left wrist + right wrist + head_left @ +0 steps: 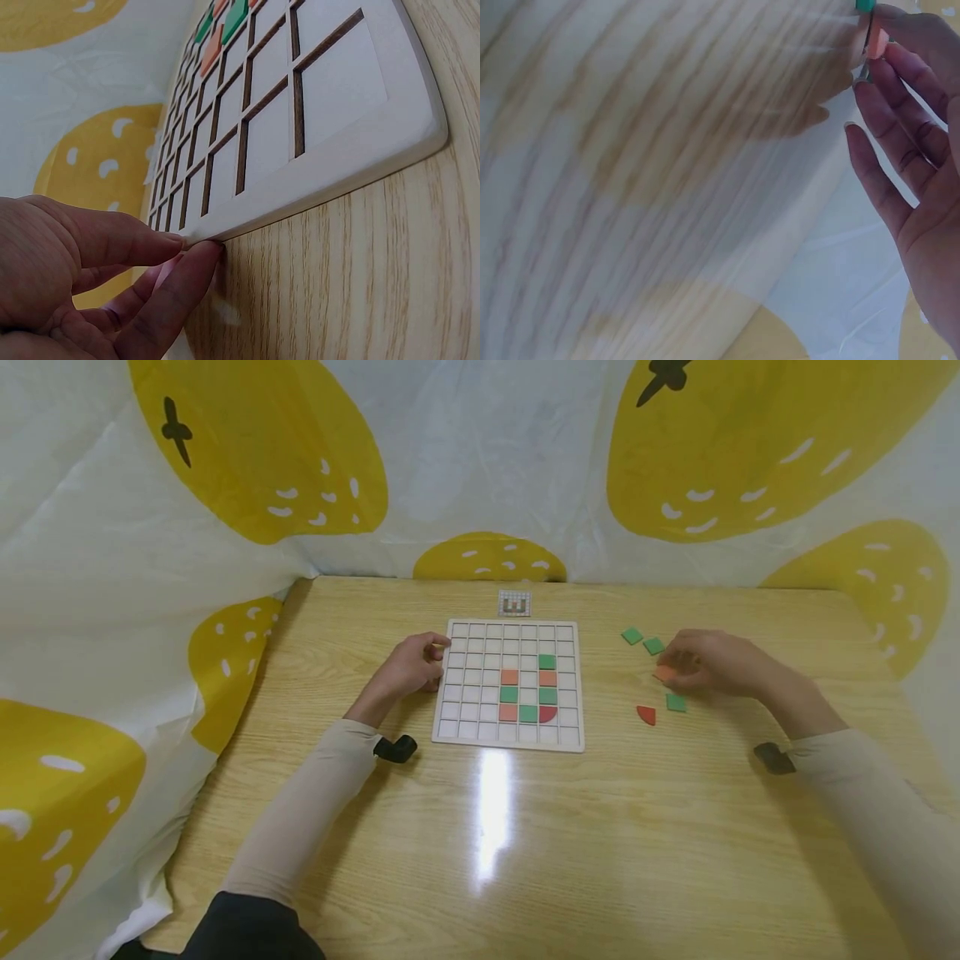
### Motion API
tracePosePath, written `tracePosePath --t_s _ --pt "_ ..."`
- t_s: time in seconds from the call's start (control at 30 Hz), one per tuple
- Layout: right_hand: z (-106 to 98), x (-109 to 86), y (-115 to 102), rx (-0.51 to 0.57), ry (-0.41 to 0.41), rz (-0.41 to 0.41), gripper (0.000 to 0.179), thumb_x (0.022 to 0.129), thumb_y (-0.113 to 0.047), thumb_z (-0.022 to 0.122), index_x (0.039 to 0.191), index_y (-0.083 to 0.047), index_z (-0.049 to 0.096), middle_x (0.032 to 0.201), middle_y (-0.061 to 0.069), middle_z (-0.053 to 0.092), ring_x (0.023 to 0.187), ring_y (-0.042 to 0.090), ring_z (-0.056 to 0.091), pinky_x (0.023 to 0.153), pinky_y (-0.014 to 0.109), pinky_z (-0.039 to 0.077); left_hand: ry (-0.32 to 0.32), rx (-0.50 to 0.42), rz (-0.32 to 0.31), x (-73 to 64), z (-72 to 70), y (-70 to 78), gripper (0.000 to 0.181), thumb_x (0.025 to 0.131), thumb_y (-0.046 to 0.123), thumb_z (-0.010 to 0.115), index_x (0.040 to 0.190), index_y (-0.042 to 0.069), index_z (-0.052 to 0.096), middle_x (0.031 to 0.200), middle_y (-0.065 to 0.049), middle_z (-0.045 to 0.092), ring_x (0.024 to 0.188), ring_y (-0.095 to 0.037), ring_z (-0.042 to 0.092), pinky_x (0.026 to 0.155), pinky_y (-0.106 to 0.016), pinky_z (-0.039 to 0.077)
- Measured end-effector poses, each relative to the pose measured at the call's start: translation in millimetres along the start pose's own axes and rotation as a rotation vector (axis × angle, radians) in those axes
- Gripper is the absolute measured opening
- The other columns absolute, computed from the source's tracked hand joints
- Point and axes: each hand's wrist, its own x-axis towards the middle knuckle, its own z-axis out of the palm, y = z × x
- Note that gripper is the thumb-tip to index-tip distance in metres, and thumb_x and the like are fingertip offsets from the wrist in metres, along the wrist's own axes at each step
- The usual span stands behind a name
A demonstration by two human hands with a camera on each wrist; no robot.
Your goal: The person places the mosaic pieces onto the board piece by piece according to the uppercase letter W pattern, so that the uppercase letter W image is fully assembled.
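Observation:
A white grid board [507, 746] lies on the wooden table, with several green and orange square tiles and a red quarter-round tile [548, 715] set in its cells. At its left edge, my left hand [408, 668] holds the rim; the left wrist view has thumb and finger tips together at that edge. My right hand [708, 660], off to the right of the board, pinches an orange tile [879, 43] between thumb and fingers, low over the table. Close around it lie green tiles [654, 646] and a loose red quarter-round tile [647, 715].
Behind the board lies a small card [514, 603] printed with a grid pattern. A white curtain [495, 452] with yellow fruit shapes hangs along the table's back and left sides. Light glares on the table [375, 860] in front of the board.

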Motion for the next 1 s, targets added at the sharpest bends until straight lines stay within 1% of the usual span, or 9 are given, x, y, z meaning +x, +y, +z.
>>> tracePosePath --t_s 0.2,0.43,0.57,0.67,0.77,0.87,1.0 --pt "0.5 2.5 -4.8 -0.011 0.023 0.024 0.015 0.086 -0.023 0.081 0.1 -0.02 0.075 0.094 -0.008 0.07 0.088 0.016 0.066 0.077 0.041 0.055 0.003 0.018 0.001 0.7 0.9 -0.4 0.051 0.096 -0.006 0.057 0.144 0.01 0.053 0.114 -0.013 0.051 0.089 -0.026 0.056 0.07 -0.032 0.059" --pt "0.0 8.2 -7.1 -0.029 0.027 -0.022 0.015 0.086 -0.021 0.081 0.098 -0.025 0.073 0.087 -0.016 0.068 0.083 0.01 0.065 0.074 0.037 0.054 0.006 0.014 -0.006 0.9 0.9 0.1 0.052 0.096 -0.007 0.057 0.144 0.011 0.053 0.115 -0.013 0.051 0.089 -0.026 0.056 0.07 -0.033 0.059" --pt "-1.1 10.0 -10.3 -0.03 0.013 -0.015 0.016 0.086 -0.022 0.081 0.099 -0.027 0.073 0.086 -0.018 0.067 0.082 0.008 0.064 0.073 0.034 0.053 0.005 0.015 -0.006 0.6 0.8 0.3 0.052 0.096 -0.007 0.057 0.144 0.011 0.052 0.115 -0.013 0.051 0.088 -0.026 0.056 0.069 -0.033 0.059" --pt "-1.6 12.2 -14.1 -0.019 -0.001 -0.002 0.015 0.087 -0.023 0.08 0.099 -0.028 0.073 0.087 -0.017 0.067 0.083 0.009 0.064 0.074 0.034 0.052 0.006 0.016 -0.003 0.6 0.8 0.1 0.052 0.096 -0.007 0.057 0.144 0.011 0.053 0.114 -0.013 0.051 0.088 -0.026 0.056 0.068 -0.032 0.059" --pt "-1.3 15.1 -17.3 -0.022 -0.014 0.004 0.015 0.087 -0.023 0.08 0.099 -0.028 0.072 0.09 -0.015 0.068 0.086 0.011 0.064 0.077 0.037 0.052 0.009 0.018 -0.002 0.7 0.8 0.1 0.052 0.096 -0.007 0.057 0.144 0.011 0.053 0.114 -0.013 0.051 0.087 -0.026 0.056 0.068 -0.031 0.059" --pt "0.1 18.0 -18.2 -0.051 -0.025 0.004 0.013 0.088 -0.022 0.079 0.097 -0.026 0.072 0.092 -0.013 0.068 0.087 0.012 0.064 0.078 0.039 0.052 0.012 0.017 -0.005 0.7 0.8 0.2 0.052 0.096 -0.007 0.057 0.144 0.011 0.053 0.114 -0.013 0.051 0.088 -0.026 0.056 0.067 -0.031 0.059" --pt "1.5 20.7 -18.7 -0.097 -0.023 0.004 0.012 0.088 -0.022 0.078 0.096 -0.026 0.071 0.091 -0.012 0.067 0.086 0.012 0.064 0.075 0.038 0.053 0.012 0.016 -0.008 0.9 1.0 0.7 0.052 0.095 -0.006 0.058 0.144 0.011 0.053 0.114 -0.013 0.051 0.088 -0.026 0.056 0.067 -0.031 0.059"
